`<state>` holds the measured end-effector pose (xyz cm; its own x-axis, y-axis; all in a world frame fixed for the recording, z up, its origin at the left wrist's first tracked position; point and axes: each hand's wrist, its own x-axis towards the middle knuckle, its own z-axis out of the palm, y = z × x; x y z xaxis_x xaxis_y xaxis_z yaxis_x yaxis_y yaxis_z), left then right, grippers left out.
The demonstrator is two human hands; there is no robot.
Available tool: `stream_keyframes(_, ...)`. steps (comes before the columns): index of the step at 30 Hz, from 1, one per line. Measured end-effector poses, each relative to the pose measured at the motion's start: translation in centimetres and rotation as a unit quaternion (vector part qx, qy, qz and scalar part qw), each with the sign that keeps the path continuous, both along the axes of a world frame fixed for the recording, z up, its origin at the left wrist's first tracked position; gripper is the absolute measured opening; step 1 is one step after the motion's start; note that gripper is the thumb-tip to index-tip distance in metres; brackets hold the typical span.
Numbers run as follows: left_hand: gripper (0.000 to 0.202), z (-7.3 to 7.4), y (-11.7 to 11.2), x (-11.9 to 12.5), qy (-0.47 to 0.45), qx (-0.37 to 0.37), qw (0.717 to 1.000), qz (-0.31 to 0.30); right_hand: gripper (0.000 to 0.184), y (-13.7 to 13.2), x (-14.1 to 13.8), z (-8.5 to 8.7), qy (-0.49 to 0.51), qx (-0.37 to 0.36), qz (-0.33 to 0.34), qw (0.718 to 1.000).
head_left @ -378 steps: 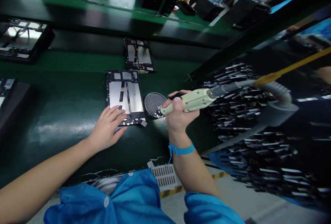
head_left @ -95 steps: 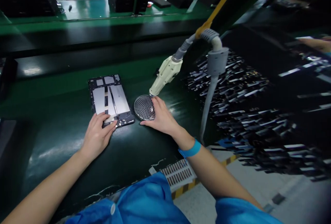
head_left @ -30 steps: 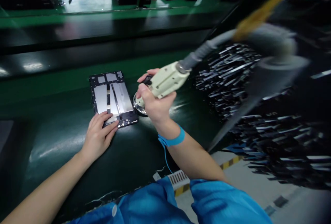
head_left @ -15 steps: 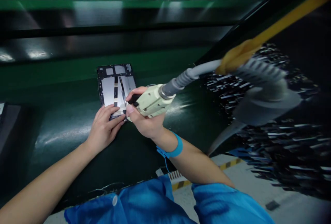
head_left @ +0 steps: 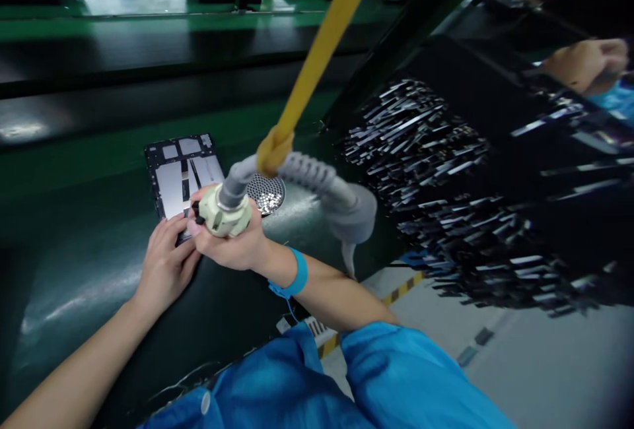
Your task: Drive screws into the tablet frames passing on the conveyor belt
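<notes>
A worker's right hand wraps around a pale green tool, seen nearly end-on above an open device. The tool's tip is hidden, so contact with the device cannot be told. The device lies flat on a green bench, 2 dark strips facing up. At its near edge, the left hand lies with fingers close together on it; whether they grip or only rest cannot be told. A blue band circles the right wrist. Just right of the device, partly covered, sits a round dish full of holes, shiny bits on it. A yellow strap is knotted around the grey cord. Farther right, dark parts crowd together; a co-worker's blurred hand shows beyond them.
</notes>
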<state>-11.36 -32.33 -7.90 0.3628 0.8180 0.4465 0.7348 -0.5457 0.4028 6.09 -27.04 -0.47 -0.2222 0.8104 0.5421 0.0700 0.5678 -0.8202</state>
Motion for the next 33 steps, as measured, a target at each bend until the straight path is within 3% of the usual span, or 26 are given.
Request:
stream_keyframes(5, 0.027, 0.3, 0.1, 0.3, 0.002, 0.011, 1.000, 0.009, 0.018, 4.5, 2.1, 1.2, 0.112, 0.008, -0.117, 0.987)
stream_keyframes(8, 0.025, 0.4, 0.2, 0.5, 0.002, 0.021, 1.000, 0.013, 0.021, 7.4, 3.2, -0.1, 0.106, 0.005, -0.176, 0.979)
stream_keyframes(11, 0.025, 0.5, 0.2, 0.5, 0.004, 0.024, 1.000, 0.012, 0.021, 8.7, 3.6, -1.9, 0.085, -0.011, -0.178, 0.980)
stream_keyframes(15, 0.025, 0.6, 0.2, 0.5, 0.004, 0.022, 1.000, 0.009, 0.021, 8.8, 3.5, -2.9, 0.087, -0.015, -0.164, 0.982)
stream_keyframes(23, 0.025, 0.4, 0.1, 0.4, 0.001, 0.017, 1.000, 0.015, 0.022, 7.4, 4.0, -2.5, 0.078, -0.031, -0.168, 0.982)
stream_keyframes(33, 0.027, 0.4, 0.1, 0.4, -0.005, 0.012, 1.000, 0.013, 0.028, 7.1, 4.2, -3.3, 0.071, -0.046, -0.146, 0.986)
